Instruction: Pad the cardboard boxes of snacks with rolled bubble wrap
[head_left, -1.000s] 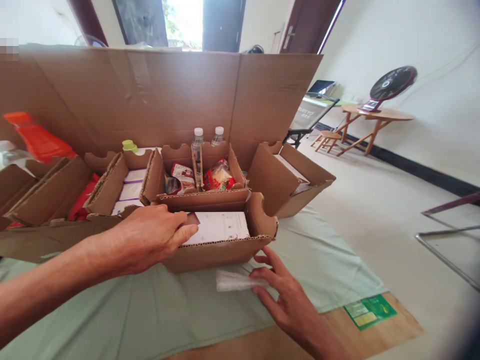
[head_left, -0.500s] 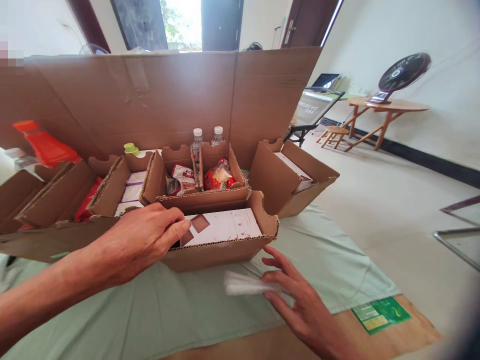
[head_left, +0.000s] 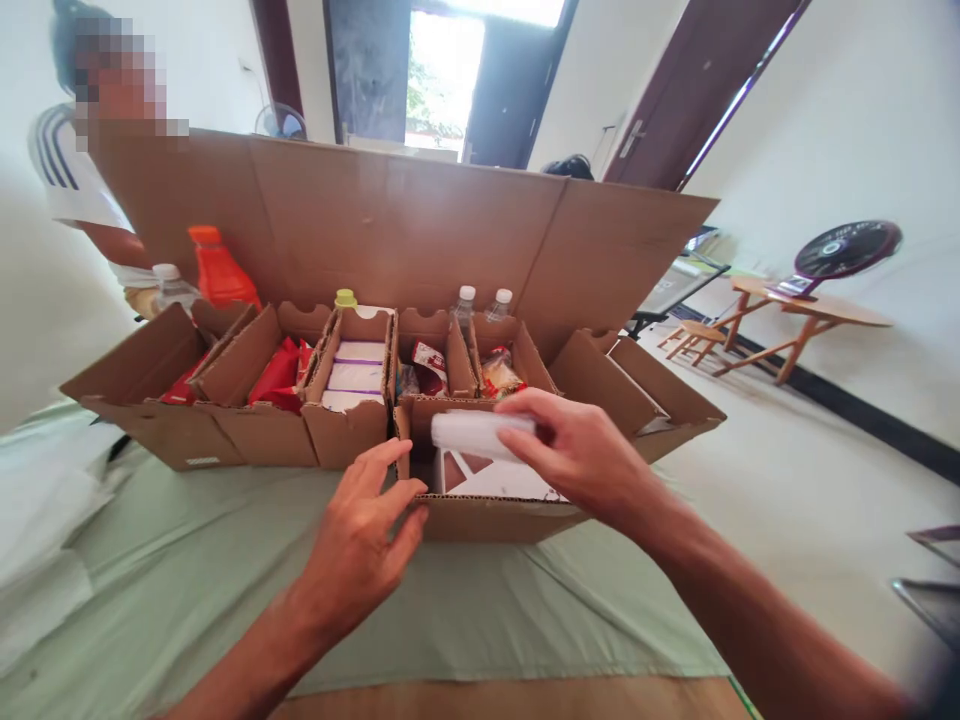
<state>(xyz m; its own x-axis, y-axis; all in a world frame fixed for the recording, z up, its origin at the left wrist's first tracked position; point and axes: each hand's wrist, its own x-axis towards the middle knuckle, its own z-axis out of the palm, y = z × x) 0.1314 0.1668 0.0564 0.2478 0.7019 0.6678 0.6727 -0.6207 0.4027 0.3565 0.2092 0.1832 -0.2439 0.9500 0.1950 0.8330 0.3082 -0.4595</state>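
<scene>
Just above cardboard box (head_left: pixel 487 520), white packet (head_left: pixel 474 435) pinched between thumb and fingertips of right hand (head_left: pixel 581 455); left hand (head_left: pixel 360 545) splayed open.

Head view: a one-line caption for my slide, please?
Right hand holds white packet above cardboard box; left hand at its corner.

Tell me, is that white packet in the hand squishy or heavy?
Probably light: the right hand holds the white packet with fingertips alone, above the front cardboard box. It looks like a soft, filmy wrapper, so it is likely a bit squishy and maybe slippery.
</scene>
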